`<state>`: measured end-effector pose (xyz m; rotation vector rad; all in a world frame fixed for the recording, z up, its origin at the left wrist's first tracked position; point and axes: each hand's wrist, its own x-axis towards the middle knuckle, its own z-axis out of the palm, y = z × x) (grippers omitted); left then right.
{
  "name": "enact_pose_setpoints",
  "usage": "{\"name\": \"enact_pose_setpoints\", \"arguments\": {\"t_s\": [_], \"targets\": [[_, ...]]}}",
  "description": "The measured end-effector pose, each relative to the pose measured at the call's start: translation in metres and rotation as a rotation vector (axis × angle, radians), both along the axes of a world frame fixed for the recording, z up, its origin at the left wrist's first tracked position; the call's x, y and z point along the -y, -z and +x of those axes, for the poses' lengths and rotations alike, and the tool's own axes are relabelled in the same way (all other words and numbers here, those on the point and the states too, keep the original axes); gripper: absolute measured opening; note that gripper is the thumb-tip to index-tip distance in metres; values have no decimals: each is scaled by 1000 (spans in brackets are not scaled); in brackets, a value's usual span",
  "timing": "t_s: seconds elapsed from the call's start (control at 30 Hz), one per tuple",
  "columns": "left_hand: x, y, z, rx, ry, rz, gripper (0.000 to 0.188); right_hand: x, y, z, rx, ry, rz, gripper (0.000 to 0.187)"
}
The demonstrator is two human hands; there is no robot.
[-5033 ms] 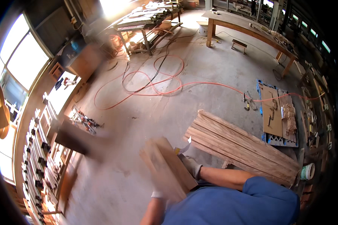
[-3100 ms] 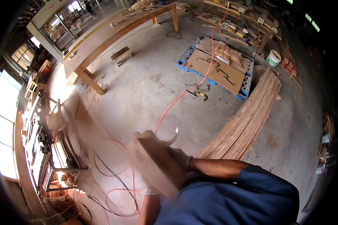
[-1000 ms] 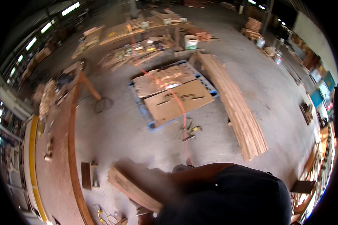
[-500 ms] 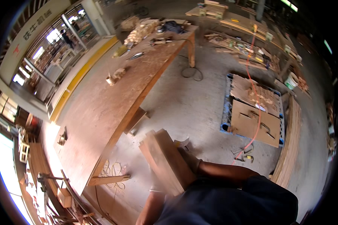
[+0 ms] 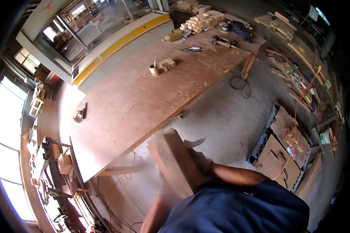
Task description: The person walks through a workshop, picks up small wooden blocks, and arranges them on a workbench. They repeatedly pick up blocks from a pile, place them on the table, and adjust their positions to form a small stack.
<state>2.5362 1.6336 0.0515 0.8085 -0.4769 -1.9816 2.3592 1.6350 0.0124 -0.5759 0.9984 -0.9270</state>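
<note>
I carry a stack of wooden boards [image 5: 171, 161] against my chest, its far end pointing at a long wooden workbench [image 5: 144, 101]. My right hand [image 5: 200, 159], in a light work glove, grips the right side of the stack. My left hand [image 5: 165, 186] is blurred and sits under the near left edge of the boards, holding them from below. The boards' far end hangs just short of the bench's near edge.
On the bench lie small wood blocks [image 5: 163, 65], a stack of cut pieces [image 5: 200, 19], power tools [image 5: 221, 40] and a hand plane [image 5: 81, 113]. A blue pallet with plywood sheets [image 5: 282, 155] and an orange cable [image 5: 299, 105] lie on the concrete floor to the right. A white bucket [image 5: 326, 136] stands beyond.
The view has swung round the workshop from a long plank pile and pallet to the workbench, now much closer. The boards stay in both hands throughout.
</note>
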Motion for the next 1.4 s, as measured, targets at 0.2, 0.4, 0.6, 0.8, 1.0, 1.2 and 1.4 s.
{"name": "enact_pose_setpoints", "arguments": {"t_s": [0.2,0.4,0.6,0.8,1.0,1.2,1.4], "targets": [[75,59,28,-104,-63,48,58,69,3,9,-183,-71,-80,46],[180,84,44,-238,29,109,60,161,-10,20,-308,37,-96,48],[271,4,31,-829,230,243,69,232,10,30,98,303,169,51],[311,34,42,-737,83,363,67,285,10,37,171,305,249,52],[330,85,26,-474,-114,329,64,328,66,17,199,102,173,49],[361,110,-6,-514,-165,331,65,381,79,-17,240,9,282,50],[381,149,-9,-358,-164,347,71,408,102,-20,288,41,398,49]]}}
